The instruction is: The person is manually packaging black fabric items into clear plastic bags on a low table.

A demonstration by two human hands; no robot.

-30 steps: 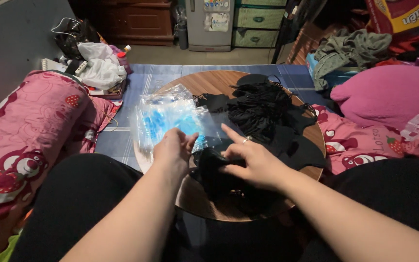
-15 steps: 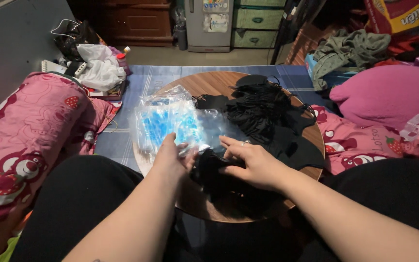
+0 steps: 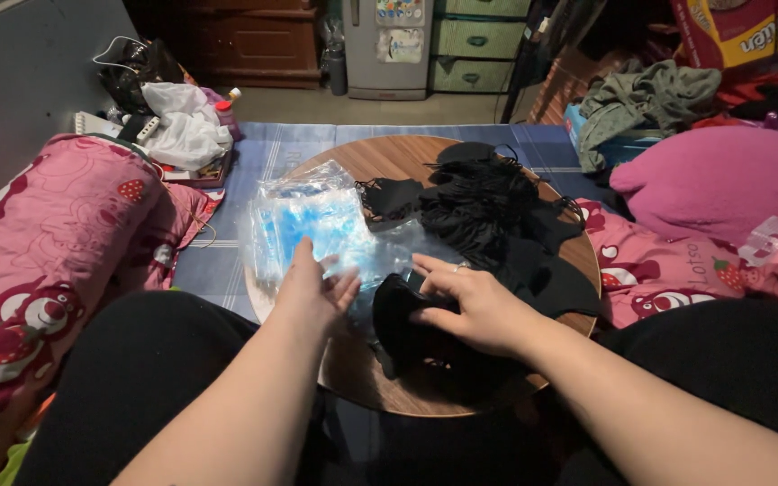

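A round wooden table [image 3: 389,157] stands in front of me. On it lie a pile of black face masks [image 3: 488,211] and a stack of clear plastic bags [image 3: 312,225] with blue print. My left hand [image 3: 312,288] reaches forward with fingers spread, its tips touching the near edge of the plastic bags. My right hand [image 3: 470,306] rests on a small stack of black masks [image 3: 402,315] at the table's near side, fingers curled over it and thumb underneath.
A pink printed blanket [image 3: 47,243] lies at my left and a pink pillow [image 3: 722,180] at my right. A white plastic bag [image 3: 182,130], a dark bag and clutter sit at back left. Drawers and a cabinet stand behind. A blue mat [image 3: 272,148] covers the floor.
My left hand has slid back toward me and opened its fingers on the plastic bags. My right hand has lowered onto the near stack of black masks and closed around it.
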